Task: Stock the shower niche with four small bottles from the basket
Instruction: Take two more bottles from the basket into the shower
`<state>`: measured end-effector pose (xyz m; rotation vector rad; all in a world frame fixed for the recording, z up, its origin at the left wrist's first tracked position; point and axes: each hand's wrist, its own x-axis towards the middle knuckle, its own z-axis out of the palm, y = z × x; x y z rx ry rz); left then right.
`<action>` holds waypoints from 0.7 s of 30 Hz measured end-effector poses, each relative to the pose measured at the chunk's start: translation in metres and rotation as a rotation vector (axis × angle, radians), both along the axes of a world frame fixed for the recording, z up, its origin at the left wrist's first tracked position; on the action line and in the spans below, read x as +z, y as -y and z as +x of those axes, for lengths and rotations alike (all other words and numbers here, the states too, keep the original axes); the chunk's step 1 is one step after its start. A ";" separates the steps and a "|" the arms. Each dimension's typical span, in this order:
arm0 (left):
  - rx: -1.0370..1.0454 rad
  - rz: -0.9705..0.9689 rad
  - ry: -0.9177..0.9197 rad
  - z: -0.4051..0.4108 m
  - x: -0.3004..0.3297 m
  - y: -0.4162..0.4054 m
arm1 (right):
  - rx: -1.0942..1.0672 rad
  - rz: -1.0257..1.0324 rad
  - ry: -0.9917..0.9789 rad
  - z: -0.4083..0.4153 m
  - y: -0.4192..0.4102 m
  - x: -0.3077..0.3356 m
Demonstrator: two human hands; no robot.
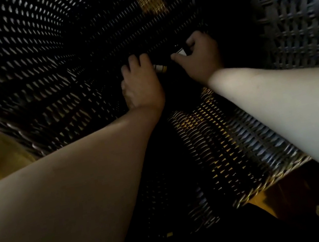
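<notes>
Two hands reach deep inside the dark woven basket (pixel 30 83). The left hand (pixel 141 81) grips a small bottle (pixel 160 68). The right hand (pixel 200 56) pinches another small bottle (pixel 181 52).

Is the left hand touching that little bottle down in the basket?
Touching. In the head view, the left hand has its fingers curled over a small bottle deep in the dark woven basket.

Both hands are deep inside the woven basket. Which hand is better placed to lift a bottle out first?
Probably the left hand: its fingers curl round a small bottle with a pale end showing. The right hand also touches something pale, but its grip is unclear in the dark basket.
</notes>
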<state>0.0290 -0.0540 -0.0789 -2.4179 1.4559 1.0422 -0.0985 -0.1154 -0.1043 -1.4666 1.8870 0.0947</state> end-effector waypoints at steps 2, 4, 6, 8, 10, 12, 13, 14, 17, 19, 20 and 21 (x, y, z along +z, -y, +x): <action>-0.117 -0.090 0.003 -0.004 0.000 0.001 | -0.087 0.019 0.018 -0.002 -0.006 0.000; -0.173 -0.139 -0.006 -0.006 0.000 0.005 | -0.125 0.046 0.045 -0.002 -0.012 0.001; -0.246 -0.160 -0.025 -0.007 -0.002 0.009 | -0.155 0.072 0.074 -0.004 -0.018 0.001; -0.305 -0.153 -0.054 -0.008 -0.003 0.012 | -0.175 0.091 0.090 -0.006 -0.023 0.000; -0.309 -0.137 -0.087 -0.007 -0.004 0.017 | -0.190 0.095 0.088 -0.007 -0.025 0.001; -0.302 -0.126 -0.115 -0.006 -0.003 0.022 | -0.205 0.079 0.089 -0.007 -0.025 0.002; -0.285 -0.113 -0.127 -0.004 -0.001 0.022 | -0.215 0.071 0.095 -0.007 -0.025 0.002; -0.255 -0.089 -0.130 -0.001 0.000 0.022 | -0.226 0.064 0.102 -0.007 -0.025 0.003; -0.144 0.049 -0.077 0.008 0.002 0.016 | -0.272 0.036 0.112 -0.008 -0.028 0.000; -0.038 0.141 -0.063 0.009 0.003 0.013 | -0.314 0.033 0.110 -0.009 -0.032 -0.001; 0.014 0.169 -0.065 0.008 0.004 0.012 | -0.327 0.041 0.106 -0.009 -0.034 -0.001; 0.052 0.183 -0.067 0.007 0.004 0.012 | -0.329 0.048 0.101 -0.009 -0.036 -0.003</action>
